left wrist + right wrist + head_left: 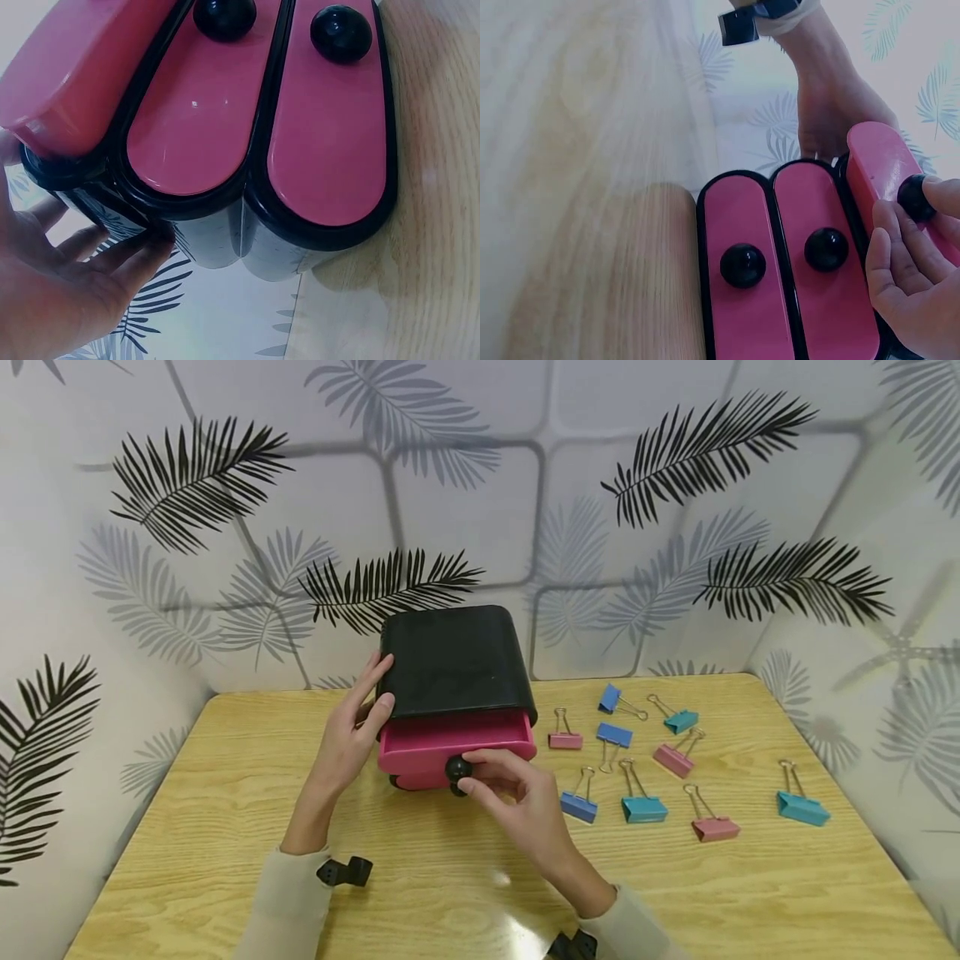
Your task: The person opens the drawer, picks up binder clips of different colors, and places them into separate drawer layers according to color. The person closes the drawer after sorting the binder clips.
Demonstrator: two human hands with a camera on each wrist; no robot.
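Observation:
A small cabinet with a black top (453, 660) stands on the table. It has three pink drawers with round black knobs. The top drawer (450, 758) is pulled partway out, and the visible part of its inside is bare pink. My right hand (525, 802) pinches the top drawer's black knob (913, 198) between thumb and fingers. Against the cabinet's left side rests my left hand (351, 735), its thumb near the front top corner and its fingers along the side wall. The middle drawer (202, 127) and bottom drawer (330, 142) are closed.
Several binder clips lie right of the cabinet, among them a blue clip (579, 807), a teal clip (644, 810) and a pink clip (716, 828). Another teal clip (802, 808) lies near the right edge of the wooden table (225, 827). A leaf-patterned wall (465, 527) rises behind.

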